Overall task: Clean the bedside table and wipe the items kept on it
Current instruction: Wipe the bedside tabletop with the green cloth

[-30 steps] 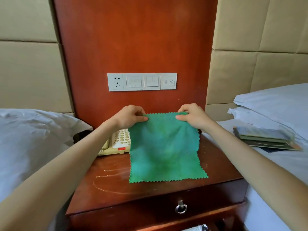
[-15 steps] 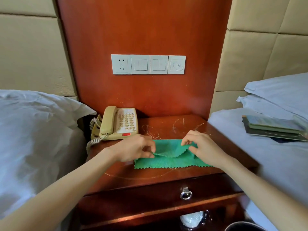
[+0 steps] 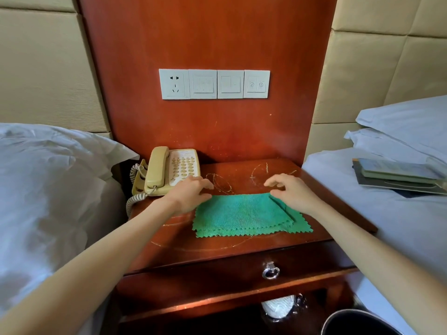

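Lying folded in half on the bedside table, the green cloth sits near the front edge with its zigzag hems stacked toward the person and the fold along the far side; doubling it this way likely makes a thicker pad that is easier to push across the wood. In the head view, the only one here, the left hand rests at the cloth's far left corner with its fingers loosely spread, pinching nothing, and the right hand is at the far right corner, fingers relaxed and slightly arched, also gripping nothing. Both seem placed to flatten or take up the folded edge. The telephone stands at the back left of the tabletop, just beside the left hand, and its coiled cord hangs off the side. Pale ring-shaped marks show on the wood behind and in front of the cloth, so wiping looks not yet done. A stack of booklets lies on the bed at right, possibly moved aside.
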